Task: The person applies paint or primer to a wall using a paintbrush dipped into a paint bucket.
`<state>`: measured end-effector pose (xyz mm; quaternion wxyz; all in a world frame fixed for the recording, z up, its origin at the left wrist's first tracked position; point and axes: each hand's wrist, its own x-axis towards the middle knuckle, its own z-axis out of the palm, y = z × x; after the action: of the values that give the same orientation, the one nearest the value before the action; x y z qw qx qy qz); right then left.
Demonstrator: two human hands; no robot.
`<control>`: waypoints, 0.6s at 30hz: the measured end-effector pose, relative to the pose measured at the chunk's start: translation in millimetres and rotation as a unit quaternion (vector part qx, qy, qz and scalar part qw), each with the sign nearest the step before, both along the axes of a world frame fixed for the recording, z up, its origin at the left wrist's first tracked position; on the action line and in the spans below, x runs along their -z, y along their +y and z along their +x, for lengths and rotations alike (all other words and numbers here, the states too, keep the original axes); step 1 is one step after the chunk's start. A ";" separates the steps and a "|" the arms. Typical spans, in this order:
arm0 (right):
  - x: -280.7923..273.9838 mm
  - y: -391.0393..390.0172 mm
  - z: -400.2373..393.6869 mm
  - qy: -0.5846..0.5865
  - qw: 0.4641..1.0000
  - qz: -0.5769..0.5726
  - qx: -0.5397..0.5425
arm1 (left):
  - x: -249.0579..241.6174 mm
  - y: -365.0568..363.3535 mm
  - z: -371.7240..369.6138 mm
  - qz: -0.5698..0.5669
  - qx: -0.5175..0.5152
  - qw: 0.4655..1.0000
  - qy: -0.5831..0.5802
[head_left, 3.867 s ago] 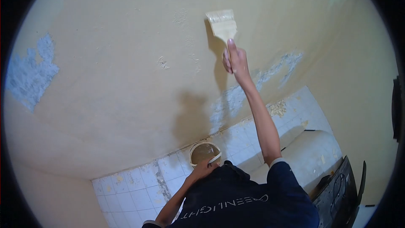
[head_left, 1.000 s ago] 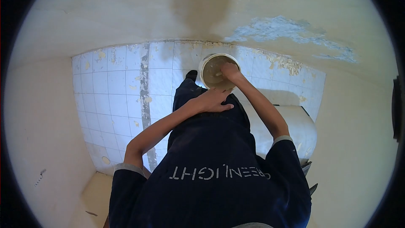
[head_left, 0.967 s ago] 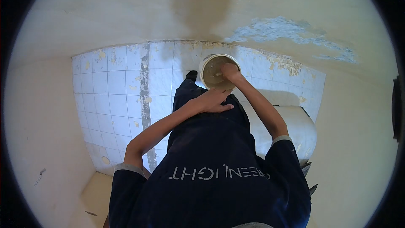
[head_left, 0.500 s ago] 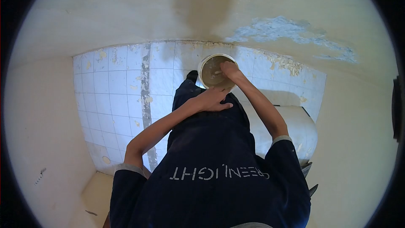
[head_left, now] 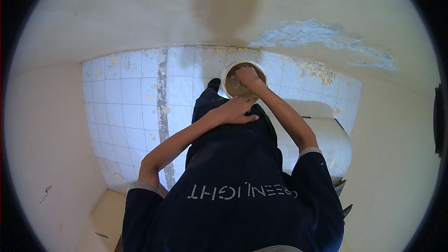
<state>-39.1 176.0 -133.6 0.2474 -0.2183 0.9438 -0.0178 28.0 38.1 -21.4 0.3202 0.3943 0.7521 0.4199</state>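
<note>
A round white bucket (head_left: 224, 77) holding greyish-brown material stands against my raised leg. Inside its mouth is my right hand (head_left: 248, 75), its fingers curled; whatever they grip is hidden. My left hand (head_left: 237, 111) rests at the near rim of the bucket, over my dark trousers, with its thumb spread from the fingers. The fingertips of that hand touch the rim.
Tiles (head_left: 132, 115) with peeling flakes run behind the bucket, crossed by a grey strip (head_left: 162, 98). Plastered wall with a bluish bare patch (head_left: 308, 32) lies beyond. A rounded pale object (head_left: 322, 142) is at my right. My shoe (head_left: 214, 84) shows left of the bucket.
My right hand has moved left and slightly deeper over the bucket's middle. The bucket sits marginally further right in view. My left hand has stayed at the rim.
</note>
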 end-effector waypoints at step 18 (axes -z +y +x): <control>14.2 10.3 10.5 0.010 0.994 -0.032 -0.104 | 0.5 -0.3 -5.8 -0.034 0.046 0.998 0.004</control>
<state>-28.5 186.3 -147.7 0.2311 -0.3228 0.9176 -0.0200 22.3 37.8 -21.9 0.3491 0.4195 0.7481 0.3775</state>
